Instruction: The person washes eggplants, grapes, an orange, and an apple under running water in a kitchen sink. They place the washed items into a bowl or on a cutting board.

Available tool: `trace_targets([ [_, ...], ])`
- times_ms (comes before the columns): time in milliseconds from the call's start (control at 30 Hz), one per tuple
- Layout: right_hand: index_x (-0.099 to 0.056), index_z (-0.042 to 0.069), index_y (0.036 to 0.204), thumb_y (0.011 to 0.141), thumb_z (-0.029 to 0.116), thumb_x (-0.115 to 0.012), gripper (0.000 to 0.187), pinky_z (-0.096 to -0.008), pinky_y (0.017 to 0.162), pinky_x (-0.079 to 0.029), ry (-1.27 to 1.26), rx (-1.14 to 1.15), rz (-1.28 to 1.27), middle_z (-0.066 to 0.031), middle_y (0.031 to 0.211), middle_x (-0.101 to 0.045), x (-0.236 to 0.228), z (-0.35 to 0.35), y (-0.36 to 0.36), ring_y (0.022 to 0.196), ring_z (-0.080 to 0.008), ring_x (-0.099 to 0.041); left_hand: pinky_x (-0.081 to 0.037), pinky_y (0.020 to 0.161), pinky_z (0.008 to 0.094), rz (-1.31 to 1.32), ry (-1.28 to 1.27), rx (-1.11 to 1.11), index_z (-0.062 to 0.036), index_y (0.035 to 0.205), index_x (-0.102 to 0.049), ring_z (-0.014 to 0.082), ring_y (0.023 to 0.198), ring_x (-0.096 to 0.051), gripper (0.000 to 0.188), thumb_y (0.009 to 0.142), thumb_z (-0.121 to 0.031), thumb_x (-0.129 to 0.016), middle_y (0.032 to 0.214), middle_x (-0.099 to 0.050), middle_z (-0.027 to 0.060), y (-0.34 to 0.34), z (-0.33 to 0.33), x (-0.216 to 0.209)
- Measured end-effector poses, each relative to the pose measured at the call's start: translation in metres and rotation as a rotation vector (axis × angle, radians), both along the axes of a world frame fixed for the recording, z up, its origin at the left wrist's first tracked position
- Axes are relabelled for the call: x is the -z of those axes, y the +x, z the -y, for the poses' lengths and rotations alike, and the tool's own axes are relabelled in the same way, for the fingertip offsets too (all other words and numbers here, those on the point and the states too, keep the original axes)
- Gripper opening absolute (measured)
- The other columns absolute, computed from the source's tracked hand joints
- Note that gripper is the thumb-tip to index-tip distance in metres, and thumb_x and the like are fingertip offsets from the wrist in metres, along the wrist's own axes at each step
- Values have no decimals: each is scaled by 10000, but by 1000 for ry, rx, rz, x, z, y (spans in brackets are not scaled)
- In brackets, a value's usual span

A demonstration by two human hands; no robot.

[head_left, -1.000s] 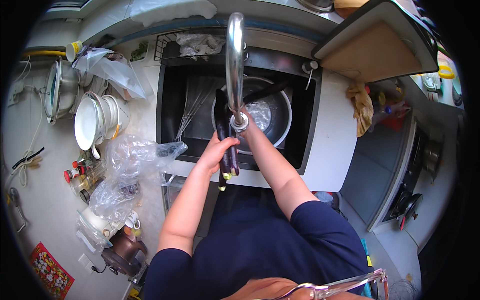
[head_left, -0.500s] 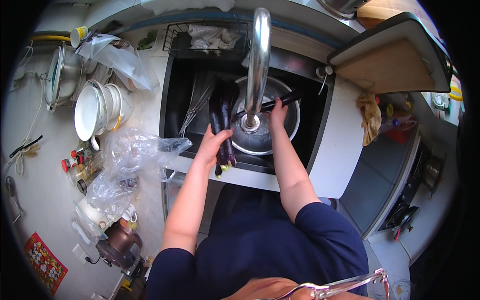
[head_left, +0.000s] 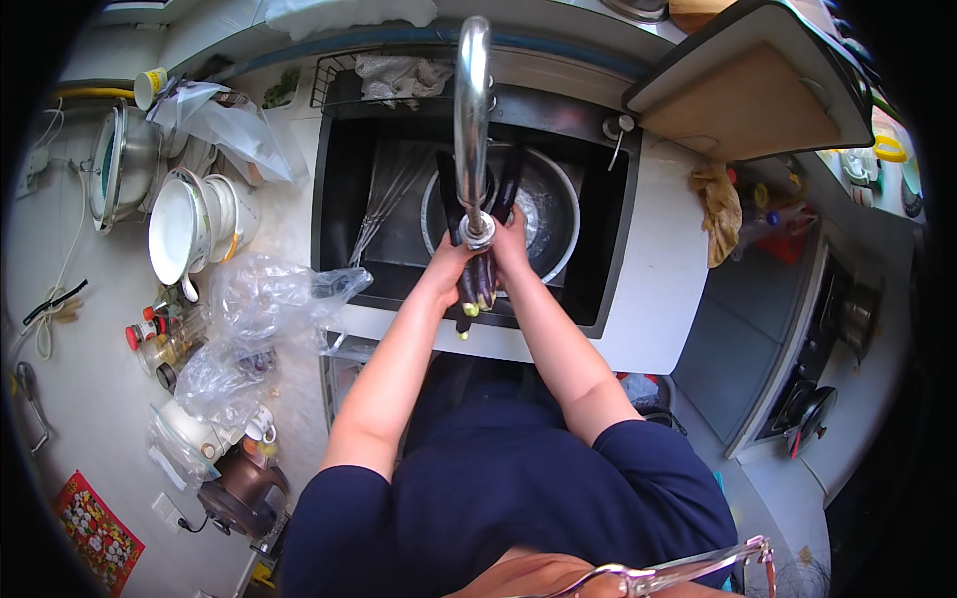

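Several long dark purple eggplants (head_left: 485,276) lie bundled side by side over the near side of the sink, their pale green stem ends toward me. My left hand (head_left: 448,271) is closed round the bundle from the left. From the right, my right hand (head_left: 512,245) grips it too, close to the left one. The chrome faucet (head_left: 473,110) arches above and its spout hides part of the eggplants and of my fingers. Beneath them a round metal basin (head_left: 572,214) sits in the dark sink (head_left: 334,184).
Wire whisk-like rods (head_left: 371,221) lie in the sink's left part. Left on the counter are a clear plastic bag (head_left: 264,299), stacked white bowls (head_left: 174,227) and jars. A framed board (head_left: 748,100) leans at the right rear, near a tan cloth (head_left: 718,214).
My right hand has brought its eggplant left from over the basin to join the others. My left hand has the bundle under the faucet. The whole view has shifted slightly.
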State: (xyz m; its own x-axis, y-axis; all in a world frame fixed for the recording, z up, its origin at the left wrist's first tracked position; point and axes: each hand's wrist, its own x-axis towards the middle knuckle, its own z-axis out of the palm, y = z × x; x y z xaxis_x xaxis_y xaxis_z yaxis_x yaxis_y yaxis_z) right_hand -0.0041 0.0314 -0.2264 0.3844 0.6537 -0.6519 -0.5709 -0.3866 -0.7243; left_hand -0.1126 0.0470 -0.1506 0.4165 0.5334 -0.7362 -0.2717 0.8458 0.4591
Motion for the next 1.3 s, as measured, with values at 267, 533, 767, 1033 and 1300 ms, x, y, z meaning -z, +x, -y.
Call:
trace_targets([
  [267,-331,-25,1308,929,150,-469,440,-359,921,-435,-17,-220,48,-188,1200,-521,-55,16,-24,1089,-256,-531,-532,834,362,-32,-60,-73,-62,1214,-477,223,963,-630,395,862,-143,-637,1098,-612,114,-13,-5,-5],
  [533,-510,-69,1168,869,137,-529,364,-414,666,-522,-251,-105,-410,-175,969,-634,32,-20,10,790,-283,-636,-568,577,372,-19,-87,220,-96,1176,-464,219,762,-654,439,796,-142,-679,936,-585,86,-14,4,-26],
  [767,-564,-34,990,884,193,-571,251,-391,687,-555,-339,124,-433,-152,853,-641,95,-57,62,744,-267,-655,-580,595,378,17,-116,274,-70,1209,-416,229,751,-652,499,783,-106,-672,931,-580,99,-36,12,-48],
  [1033,-565,54,1013,927,335,-475,307,-379,675,-501,-278,-165,-494,-85,918,-605,-50,-19,-17,770,-206,-586,-563,747,366,-33,68,7,-29,1191,-478,227,840,-652,399,830,-119,-622,1009,-616,119,-25,4,-16],
  [1300,-428,39,1338,924,164,-519,441,-294,959,-405,85,-599,80,-107,1240,-542,-101,24,31,1101,-176,-522,-493,889,358,285,-69,-484,-41,1166,-546,217,981,-604,384,843,-219,-652,1076,-620,82,17,26,41],
])
